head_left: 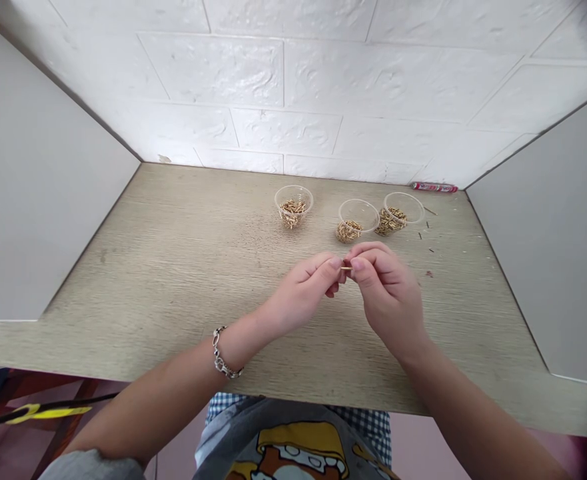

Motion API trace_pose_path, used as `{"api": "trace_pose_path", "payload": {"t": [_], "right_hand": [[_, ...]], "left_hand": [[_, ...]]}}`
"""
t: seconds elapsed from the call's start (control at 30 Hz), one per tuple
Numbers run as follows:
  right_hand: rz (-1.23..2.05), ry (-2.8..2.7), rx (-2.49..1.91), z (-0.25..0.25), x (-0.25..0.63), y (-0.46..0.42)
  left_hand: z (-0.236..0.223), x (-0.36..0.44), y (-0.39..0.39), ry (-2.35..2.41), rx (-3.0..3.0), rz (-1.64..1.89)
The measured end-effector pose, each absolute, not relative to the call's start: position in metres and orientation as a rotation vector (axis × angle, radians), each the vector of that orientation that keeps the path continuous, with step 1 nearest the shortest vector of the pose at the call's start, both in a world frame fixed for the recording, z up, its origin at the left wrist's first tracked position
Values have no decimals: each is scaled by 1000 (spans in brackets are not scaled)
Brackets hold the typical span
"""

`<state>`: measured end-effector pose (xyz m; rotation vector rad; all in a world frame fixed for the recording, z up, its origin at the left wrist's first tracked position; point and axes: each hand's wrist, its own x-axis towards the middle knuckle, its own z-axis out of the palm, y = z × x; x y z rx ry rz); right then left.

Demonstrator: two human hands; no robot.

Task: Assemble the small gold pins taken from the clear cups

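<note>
Our left hand [300, 293] and right hand [386, 290] pinch a slim brass pin [346, 268] between them above the tabletop [173, 267], near three clear plastic cups [358, 220]. A slackened grip could drop it, and it might roll among the stray bits [430, 250].
</note>
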<state>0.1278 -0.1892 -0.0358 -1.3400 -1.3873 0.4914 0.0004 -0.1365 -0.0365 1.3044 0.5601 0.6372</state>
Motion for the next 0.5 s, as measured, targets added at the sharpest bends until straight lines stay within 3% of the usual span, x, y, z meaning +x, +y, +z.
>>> {"api": "trace_pose_path", "payload": {"t": [0.27, 0.5], "right_hand": [[292, -1444, -1369, -34, 125, -191], [401, -1378, -1368, -36, 124, -189]], "left_hand": [[-38, 2, -138, 590, 1287, 643], [-35, 1, -138, 631, 1524, 716]]}}
